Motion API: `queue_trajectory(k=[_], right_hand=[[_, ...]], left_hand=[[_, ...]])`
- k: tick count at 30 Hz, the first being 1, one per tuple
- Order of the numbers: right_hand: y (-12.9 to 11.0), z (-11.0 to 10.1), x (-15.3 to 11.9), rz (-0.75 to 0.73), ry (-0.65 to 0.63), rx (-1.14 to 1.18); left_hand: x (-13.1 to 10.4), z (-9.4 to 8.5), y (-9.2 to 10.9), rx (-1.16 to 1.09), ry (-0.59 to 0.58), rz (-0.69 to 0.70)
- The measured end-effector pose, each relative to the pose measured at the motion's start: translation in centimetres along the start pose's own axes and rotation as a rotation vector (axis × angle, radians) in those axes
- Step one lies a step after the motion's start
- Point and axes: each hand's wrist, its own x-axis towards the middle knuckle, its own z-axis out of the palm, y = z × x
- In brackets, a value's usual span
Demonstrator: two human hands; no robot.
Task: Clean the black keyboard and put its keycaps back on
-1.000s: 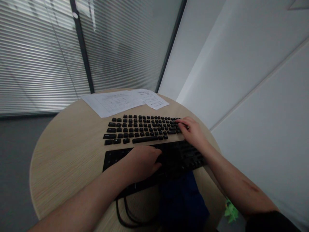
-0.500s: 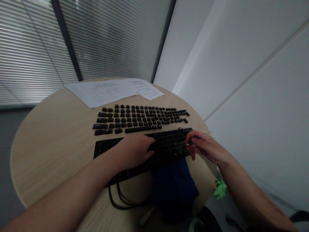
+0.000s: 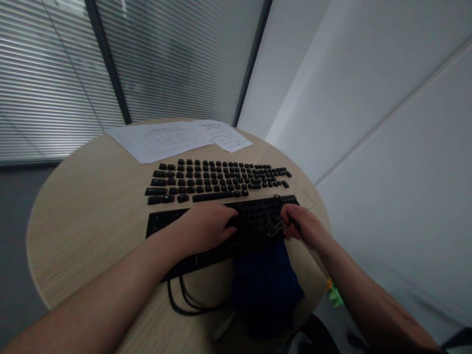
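A black keyboard (image 3: 195, 260) lies on the table edge in front of me, with the tops of many of its keys off. My left hand (image 3: 210, 223) rests across its middle, thumb and index finger apart and the other fingers mostly hidden. At the keyboard's right part, my right hand (image 3: 299, 222) is closed around a wire keycap puller (image 3: 275, 228). The thin metal loops point left over the key sockets; whether they grip a key is too dark to tell. Beyond the keyboard, loose black keycaps (image 3: 217, 176) are laid out in rows like a keyboard layout.
Printed paper sheets (image 3: 165, 140) lie at the far side of the round wooden table (image 3: 81, 216). A black cable (image 3: 184, 309) loops at the near edge, beside dark blue cloth (image 3: 265, 280). A white wall (image 3: 368, 98) stands close on the right.
My right hand has turned and closed more tightly, with the puller's wire loops shifted slightly lower over the keys. The left hand stays in place. The view has moved slightly.
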Motion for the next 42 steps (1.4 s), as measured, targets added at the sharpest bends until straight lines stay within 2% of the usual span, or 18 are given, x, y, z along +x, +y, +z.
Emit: queue_trajectory(k=[8,16,22,29,38,42], right_hand=[[1.2,0.3,0.1,0.008,0.075,-0.053],[0.2,1.3,-0.1,0.022,0.051,-0.165],[1.9,1.6,-1.5,-0.107,0.093,-0.24],[3.1,1.8,-1.5,-0.127,0.237,-0.089],[3.4,1.5,-1.1,-0.122,0.246,-0.047],[3.3,1.1,-0.6,-0.151,0.23,0.1]], left_hand=[[-0.1,0.0,-0.1,-0.023,0.002,0.008],[0.0,0.2,-0.3,-0.039,0.007,0.003],[-0.1,0.2,-0.3,-0.036,0.012,0.007],[-0.1,0.2,-0.3,-0.054,0.028,0.004],[-0.2,0.3,-0.4,-0.067,0.042,0.01],[-0.2,0.1,-0.3,-0.047,0.028,-0.005]])
